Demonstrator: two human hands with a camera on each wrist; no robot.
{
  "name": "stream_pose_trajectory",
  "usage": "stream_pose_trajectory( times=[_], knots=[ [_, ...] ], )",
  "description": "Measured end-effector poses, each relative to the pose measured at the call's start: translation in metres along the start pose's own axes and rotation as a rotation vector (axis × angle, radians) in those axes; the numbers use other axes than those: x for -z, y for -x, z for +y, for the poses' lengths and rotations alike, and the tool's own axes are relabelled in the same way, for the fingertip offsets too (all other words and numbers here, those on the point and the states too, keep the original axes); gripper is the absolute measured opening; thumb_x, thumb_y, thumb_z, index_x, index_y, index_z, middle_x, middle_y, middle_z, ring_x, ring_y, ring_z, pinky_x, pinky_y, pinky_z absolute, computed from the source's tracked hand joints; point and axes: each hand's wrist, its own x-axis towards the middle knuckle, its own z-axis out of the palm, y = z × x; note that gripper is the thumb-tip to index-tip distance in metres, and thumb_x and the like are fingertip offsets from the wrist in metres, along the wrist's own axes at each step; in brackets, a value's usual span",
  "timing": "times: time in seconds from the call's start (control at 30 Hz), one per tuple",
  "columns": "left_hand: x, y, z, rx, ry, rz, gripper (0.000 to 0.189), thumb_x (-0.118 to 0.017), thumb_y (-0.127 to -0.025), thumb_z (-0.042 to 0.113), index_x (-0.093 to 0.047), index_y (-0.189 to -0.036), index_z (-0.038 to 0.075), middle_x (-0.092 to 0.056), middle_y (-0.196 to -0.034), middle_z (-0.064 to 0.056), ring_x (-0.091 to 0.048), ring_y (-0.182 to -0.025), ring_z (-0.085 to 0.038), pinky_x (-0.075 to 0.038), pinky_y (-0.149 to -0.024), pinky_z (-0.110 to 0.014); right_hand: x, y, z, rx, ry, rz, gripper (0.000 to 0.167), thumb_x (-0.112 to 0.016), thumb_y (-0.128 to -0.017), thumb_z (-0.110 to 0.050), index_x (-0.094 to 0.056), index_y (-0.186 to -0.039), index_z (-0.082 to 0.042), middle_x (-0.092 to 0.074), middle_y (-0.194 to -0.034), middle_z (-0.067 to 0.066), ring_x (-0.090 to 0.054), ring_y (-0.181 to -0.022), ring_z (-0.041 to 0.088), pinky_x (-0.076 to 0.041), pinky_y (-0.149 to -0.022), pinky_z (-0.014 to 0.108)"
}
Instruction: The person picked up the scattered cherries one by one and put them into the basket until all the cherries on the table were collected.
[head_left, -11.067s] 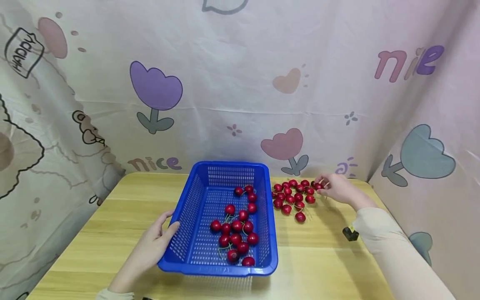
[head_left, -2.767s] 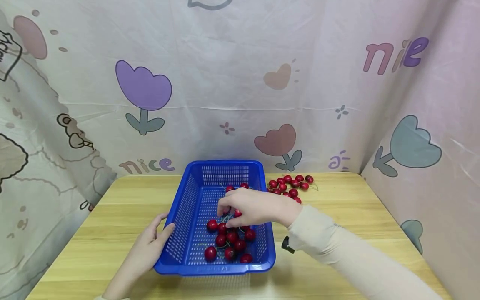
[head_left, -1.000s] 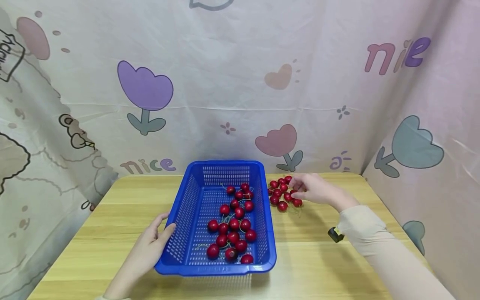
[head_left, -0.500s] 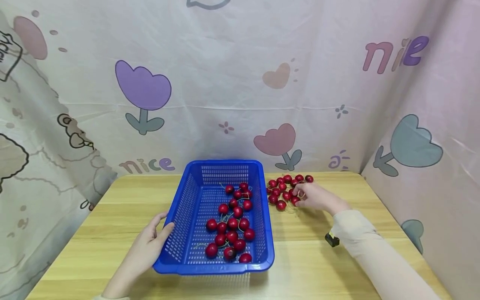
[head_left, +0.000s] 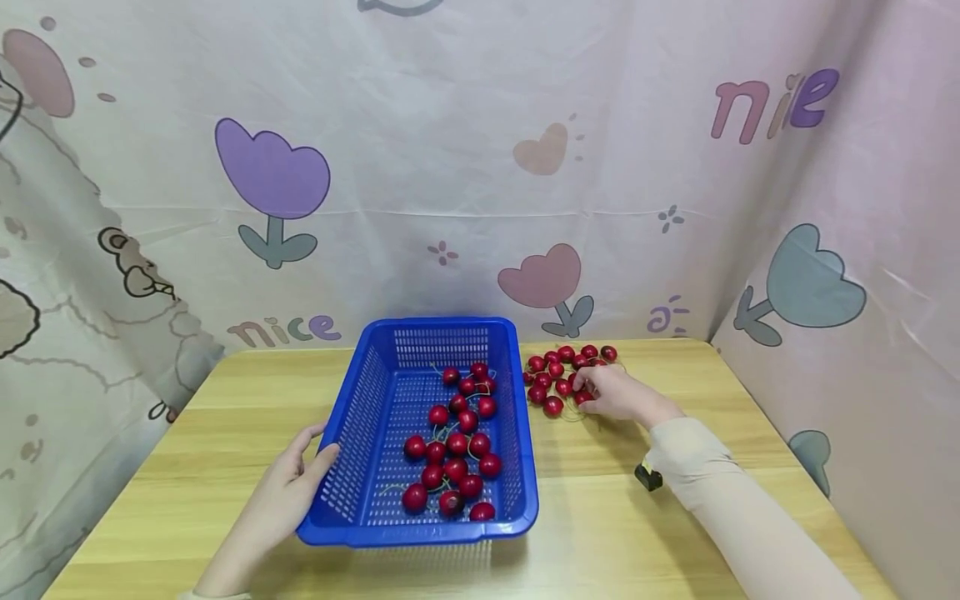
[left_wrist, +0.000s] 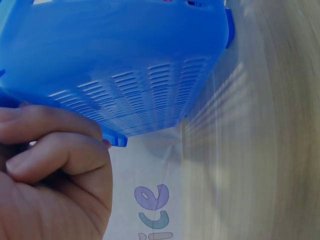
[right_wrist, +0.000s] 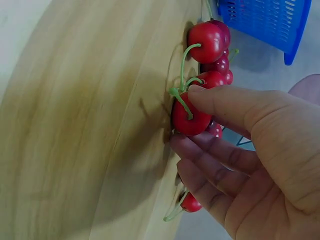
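On the left, my left hand (head_left: 288,487) holds the left side of a blue plastic basket (head_left: 527,454), thumb at the rim. In the left wrist view its curled fingers (left_wrist: 82,150) lie against the basket's outer wall. Red cherries (head_left: 455,471) with green stems lie inside the basket, mostly in its right half. Right of it, a cluster of cherries (head_left: 552,407) lies on the table. My right hand (head_left: 618,393) is at the cluster's near right edge, pinching one cherry (right_wrist: 198,124) between thumb and fingertips, close over the wood.
The basket stands on a light wooden table (head_left: 600,517). A printed cloth (head_left: 420,167) hangs behind and along both sides. A small black device (head_left: 648,476) sits at the right wrist under the beige sleeve (head_left: 690,467).
Over the last second my right hand has lowered into the table cluster and closed on a cherry. Compared with 11 seconds ago, the basket holds more cherries and the table fewer. The left hand stays put.
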Motion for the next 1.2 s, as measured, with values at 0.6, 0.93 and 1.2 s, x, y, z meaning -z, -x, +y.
stream_pose_trajectory(
  times=[0.6,0.93,1.2],
  knots=[
    [-0.003,0.001,-0.005,0.03,0.01,-0.002,0.062,-0.047,-0.116,0.044,-0.03,-0.166,0.013,-0.073,-0.097,-0.015,-0.076,-0.077,-0.023,-0.066,-0.061,-0.036,0.035,0.013,-0.003,0.052,-0.083,0.048,0.029,-0.08,-0.092,-0.006,-0.07,-0.118,0.002,-0.068,-0.09,0.006,-0.058,-0.079,0.015,-0.054,-0.075,0.029],
    [0.0,0.001,-0.003,0.018,-0.004,0.002,0.062,-0.046,-0.116,0.043,-0.03,-0.166,0.011,-0.073,-0.096,-0.015,-0.076,-0.076,-0.023,-0.066,-0.061,-0.036,0.063,0.011,-0.05,0.161,-0.041,0.115,0.026,-0.081,-0.096,-0.011,-0.073,-0.12,-0.003,-0.072,-0.094,0.004,-0.063,-0.082,0.014,-0.058,-0.076,0.032],
    [0.001,-0.001,-0.003,0.014,-0.01,0.001,0.062,-0.046,-0.116,0.044,-0.03,-0.166,0.011,-0.073,-0.098,-0.015,-0.076,-0.078,-0.023,-0.066,-0.062,-0.036,0.071,0.006,-0.101,0.256,0.014,0.099,0.029,-0.079,-0.099,-0.016,-0.072,-0.125,-0.007,-0.076,-0.111,0.006,-0.073,-0.098,0.019,-0.065,-0.092,0.043]
  ],
)
